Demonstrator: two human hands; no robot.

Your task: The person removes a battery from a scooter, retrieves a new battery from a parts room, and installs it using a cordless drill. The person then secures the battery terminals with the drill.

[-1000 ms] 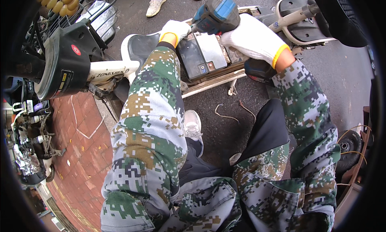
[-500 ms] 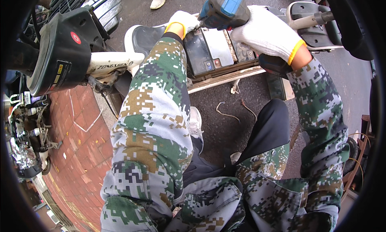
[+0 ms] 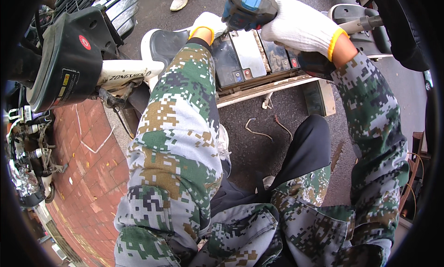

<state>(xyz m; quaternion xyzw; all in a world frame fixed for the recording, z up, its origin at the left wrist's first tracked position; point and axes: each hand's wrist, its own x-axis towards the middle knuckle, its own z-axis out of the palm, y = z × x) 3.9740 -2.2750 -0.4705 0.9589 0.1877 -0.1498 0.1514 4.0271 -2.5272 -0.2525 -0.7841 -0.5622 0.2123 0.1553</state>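
Note:
My right hand [image 3: 300, 31], in a white knit glove with a yellow cuff, is closed around the grip of a blue and black cordless drill [image 3: 247, 10]. The drill's front end points left, toward my left hand [image 3: 209, 24]. That hand, gloved alike, has its fingers bent together at the far left corner of a black battery [image 3: 226, 66]; whatever they pinch is hidden. Beside it sit a grey-topped battery [image 3: 249, 54] and another black battery [image 3: 279, 59], all in the open tray of a scooter's floor [image 3: 263, 90]. The drill's tip is too obscured to make out.
A scooter's dark front cover [image 3: 69, 59] and white stem [image 3: 122, 73] stand at left. Loose wires [image 3: 258, 134] lie on the asphalt, near a dark box [image 3: 319, 98] under the tray's right end. At the far edge is another person's shoe [image 3: 182, 0].
My right hand and the drill have shifted slightly left and away from me, uncovering more of the right-hand battery's terminals. My left hand stays nearly where it was.

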